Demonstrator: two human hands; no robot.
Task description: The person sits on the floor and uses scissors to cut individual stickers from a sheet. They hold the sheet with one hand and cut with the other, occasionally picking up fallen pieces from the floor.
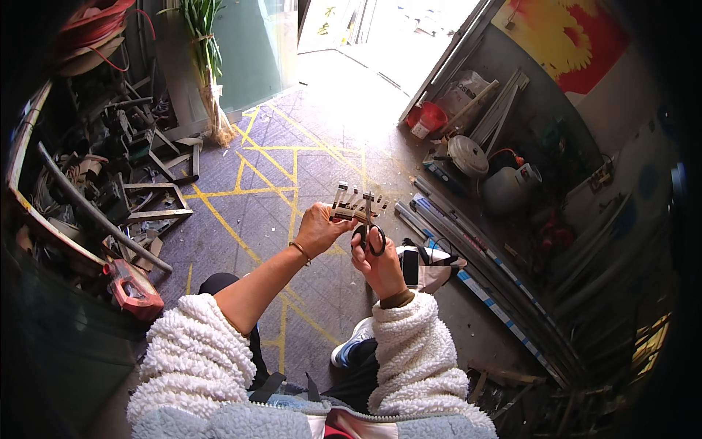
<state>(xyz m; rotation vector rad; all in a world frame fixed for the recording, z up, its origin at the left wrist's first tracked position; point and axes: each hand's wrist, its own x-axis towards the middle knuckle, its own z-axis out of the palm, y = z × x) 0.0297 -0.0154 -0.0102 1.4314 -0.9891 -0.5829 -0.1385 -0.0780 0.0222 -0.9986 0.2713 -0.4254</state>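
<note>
Pale, comb-like strip of rigid material with several upright prongs (355,203), held in mid-air above the floor at the centre of the view, between both hands. Left hand (316,230) closed on the strip's left end, thumb and fingers pinching it; a thin bracelet (300,252) circles the wrist. Right hand (378,262) closed through the loops of black-handled scissors (371,233), whose blades point up and meet the strip near its right end. Both forearms emerge from white fleece sleeves (196,351). Below the hands, grey floor marked with yellow painted lines (248,192). Just right of the right hand, a black phone lying on a white cloth bag (411,267). Near left, a red power tool (133,290) beside a heap of metal scrap and frames (110,183). Far right, long metal rails (468,263) along the wall, a grey pot with a lid (468,155) and a red bucket (430,117). Far left, a bundle of green stalks (208,66) standing upright.
</note>
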